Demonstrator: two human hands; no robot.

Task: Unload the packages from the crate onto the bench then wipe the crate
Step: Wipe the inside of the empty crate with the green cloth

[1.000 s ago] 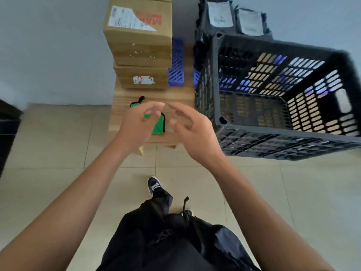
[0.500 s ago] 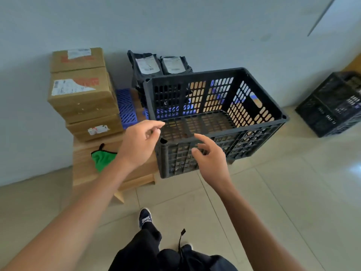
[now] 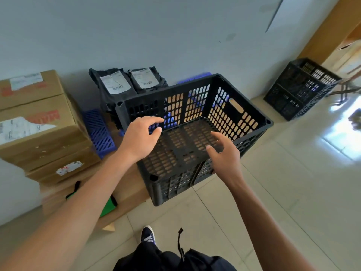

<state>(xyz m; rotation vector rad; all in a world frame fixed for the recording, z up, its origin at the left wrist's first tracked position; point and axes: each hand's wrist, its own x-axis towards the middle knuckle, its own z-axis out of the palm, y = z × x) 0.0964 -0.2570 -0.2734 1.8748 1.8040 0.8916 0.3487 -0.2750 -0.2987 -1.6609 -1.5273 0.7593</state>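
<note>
A black perforated crate (image 3: 252, 116) stands on the right end of a low wooden bench (image 3: 129, 189), with nothing inside it. My left hand (image 3: 141, 138) hovers over the crate's near-left corner, fingers loosely curled and holding nothing. Over the near rim, my right hand (image 3: 224, 155) is spread with an empty palm. Stacked cardboard boxes (image 3: 39, 130) sit on the bench at left. Two black mailer bags (image 3: 129, 82) with white labels lean on the wall behind the crate. A green cloth (image 3: 107, 209) lies on the bench's front edge, partly hidden by my left forearm.
Blue plastic grid panels (image 3: 99, 132) lean between the boxes and the bags. A second black crate (image 3: 298, 87) sits on the tiled floor at far right by a wooden door frame. My shoe (image 3: 147, 234) is on the floor in front of the bench.
The view swung right and up, from the green cloth to the crate. Both hands left the cloth area and moved over the crate's near side.
</note>
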